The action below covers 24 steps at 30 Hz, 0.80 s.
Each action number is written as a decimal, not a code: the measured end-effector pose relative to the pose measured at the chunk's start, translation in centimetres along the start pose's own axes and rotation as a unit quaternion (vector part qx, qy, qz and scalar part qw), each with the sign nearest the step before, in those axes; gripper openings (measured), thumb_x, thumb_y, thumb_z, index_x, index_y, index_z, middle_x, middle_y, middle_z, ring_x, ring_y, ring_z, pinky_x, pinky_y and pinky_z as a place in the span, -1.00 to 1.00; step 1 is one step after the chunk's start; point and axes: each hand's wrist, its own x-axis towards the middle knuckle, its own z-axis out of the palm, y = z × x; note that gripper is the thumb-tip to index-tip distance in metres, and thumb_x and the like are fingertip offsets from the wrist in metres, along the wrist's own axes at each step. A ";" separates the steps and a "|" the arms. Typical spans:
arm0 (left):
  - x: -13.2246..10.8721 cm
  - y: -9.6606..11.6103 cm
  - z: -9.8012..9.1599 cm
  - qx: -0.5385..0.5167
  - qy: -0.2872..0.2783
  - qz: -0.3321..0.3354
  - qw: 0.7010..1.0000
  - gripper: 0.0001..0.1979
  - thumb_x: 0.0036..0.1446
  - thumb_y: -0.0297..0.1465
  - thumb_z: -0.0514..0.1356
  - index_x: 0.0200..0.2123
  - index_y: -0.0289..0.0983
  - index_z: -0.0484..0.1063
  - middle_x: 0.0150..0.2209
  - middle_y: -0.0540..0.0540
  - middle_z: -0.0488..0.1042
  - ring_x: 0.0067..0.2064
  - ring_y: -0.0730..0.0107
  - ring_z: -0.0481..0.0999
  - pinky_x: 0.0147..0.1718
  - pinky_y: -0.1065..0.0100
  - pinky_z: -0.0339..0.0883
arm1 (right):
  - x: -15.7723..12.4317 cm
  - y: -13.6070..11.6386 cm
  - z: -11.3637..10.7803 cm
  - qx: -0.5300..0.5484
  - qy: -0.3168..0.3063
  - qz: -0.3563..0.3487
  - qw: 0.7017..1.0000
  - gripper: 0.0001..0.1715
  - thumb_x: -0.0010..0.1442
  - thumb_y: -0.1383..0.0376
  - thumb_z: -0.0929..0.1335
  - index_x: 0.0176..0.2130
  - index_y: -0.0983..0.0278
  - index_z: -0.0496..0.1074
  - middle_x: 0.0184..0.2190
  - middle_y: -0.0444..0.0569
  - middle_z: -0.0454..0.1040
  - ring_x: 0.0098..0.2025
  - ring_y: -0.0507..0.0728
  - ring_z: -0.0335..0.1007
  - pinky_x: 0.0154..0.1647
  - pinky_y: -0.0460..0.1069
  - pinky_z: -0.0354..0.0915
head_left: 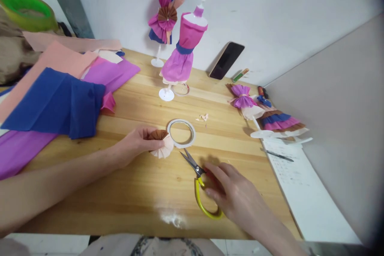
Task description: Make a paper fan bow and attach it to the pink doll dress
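Pinched in my left hand [141,143] is a small pleated paper rosette [163,148], brown on one part and cream on the other. Just beyond it a roll of white double-sided tape [182,133] lies flat on the table. My right hand [235,190] is on the yellow-handled scissors [198,172], thumb and fingers closed about the handle. The blades are slightly apart and point toward the tape roll. Part of the handle is hidden by my fingers.
Two small dress forms in crepe-paper dresses, one pink [192,36] and one layered [165,16], stand at the back. More dressed forms [244,102] lie at right, near a notebook [300,184] and pen [279,156]. Crepe sheets [54,100] cover the left; a phone [227,61] leans on the wall.
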 end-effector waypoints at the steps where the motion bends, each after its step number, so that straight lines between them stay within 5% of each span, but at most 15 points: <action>1: 0.1 -0.1 0.0 0.001 -0.003 0.002 1.000 -0.83 -0.07 -0.30 0.34 -0.47 -0.31 0.57 -0.50 -0.13 0.55 -0.51 0.45 0.39 -0.51 0.44 0.15 | -0.1 0.0 0.1 -0.008 0.000 0.002 1.000 -0.45 0.15 0.29 0.33 0.15 0.24 0.33 -0.07 0.18 0.46 -0.08 0.30 0.46 -0.15 0.15 0.44; 8: 1.5 0.5 0.7 0.002 -0.062 -0.047 0.997 -0.82 -0.12 -0.36 0.31 -0.42 -0.36 0.53 -0.47 -0.10 0.52 -0.49 0.46 0.41 -0.52 0.46 0.15 | 0.4 -0.3 -0.4 -0.015 -0.050 -0.046 0.998 -0.37 0.13 0.38 0.34 0.20 0.27 0.25 -0.08 0.16 0.42 -0.11 0.26 0.42 -0.12 0.17 0.44; 15: 2.3 1.1 -0.3 0.035 -0.030 -0.100 0.994 -0.76 -0.19 -0.39 0.30 -0.39 -0.40 0.51 -0.44 -0.12 0.54 -0.42 0.38 0.47 -0.44 0.42 0.23 | 1.1 0.0 -1.5 0.015 -0.075 -0.132 0.988 -0.46 0.13 0.53 0.23 0.09 0.27 0.32 -0.08 0.13 0.39 -0.06 0.24 0.36 -0.09 0.15 0.41; 19: 2.1 1.1 -0.6 0.008 -0.029 -0.083 0.996 -0.74 -0.18 -0.38 0.33 -0.36 -0.40 0.51 -0.43 -0.12 0.55 -0.41 0.38 0.50 -0.46 0.44 0.22 | 1.1 0.8 -2.4 0.118 -0.090 -0.097 0.984 -0.58 0.13 0.48 0.25 -0.01 0.21 0.35 -0.16 0.08 0.39 -0.17 0.19 0.38 -0.19 0.09 0.39; 21: 2.0 1.0 -0.6 0.016 -0.053 -0.064 0.996 -0.78 -0.14 -0.37 0.32 -0.39 -0.41 0.51 -0.45 -0.13 0.55 -0.44 0.41 0.49 -0.49 0.46 0.20 | 1.3 1.8 -2.4 0.246 -0.072 -0.061 0.965 -0.69 0.17 0.35 0.31 -0.05 0.18 0.33 -0.23 0.03 0.39 -0.27 0.14 0.38 -0.26 0.04 0.37; 24: 1.9 0.6 -0.5 0.024 -0.058 -0.030 0.998 -0.80 -0.11 -0.38 0.31 -0.40 -0.40 0.52 -0.46 -0.13 0.56 -0.48 0.45 0.47 -0.52 0.48 0.21 | 2.0 3.5 -1.6 0.483 -0.027 -0.027 0.875 -0.60 0.16 0.02 0.36 -0.08 0.14 0.28 -0.29 -0.01 0.41 -0.45 0.08 0.29 -0.45 -0.01 0.26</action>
